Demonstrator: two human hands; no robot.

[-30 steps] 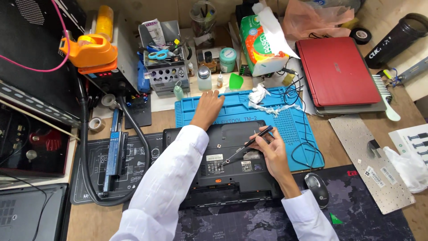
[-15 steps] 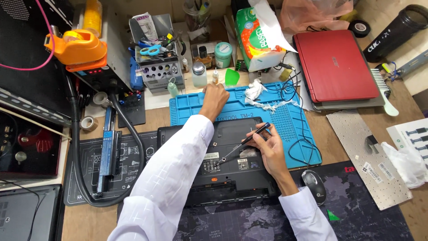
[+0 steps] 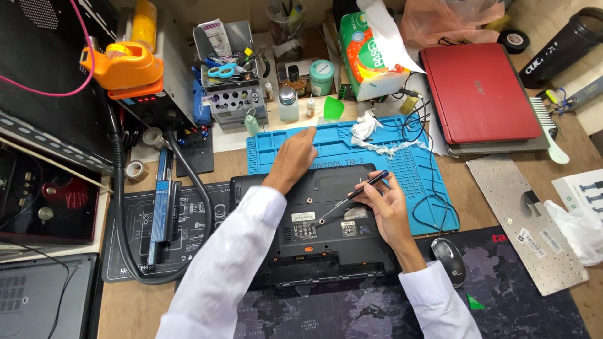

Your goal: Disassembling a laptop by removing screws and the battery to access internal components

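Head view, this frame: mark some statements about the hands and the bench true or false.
1. The right hand holds a screwdriver over the black laptop. True.
2. The left hand holds the mouse. False: it rests empty at the blue mat edge; the mouse lies untouched.
3. The red laptop is shut. True.
4. The black laptop lies screen up. False: its underside faces up.

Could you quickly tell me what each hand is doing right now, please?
Left hand: open, holding nothing, resting at the far edge of the black laptop.
Right hand: closed on a screwdriver, tip on the laptop's underside.
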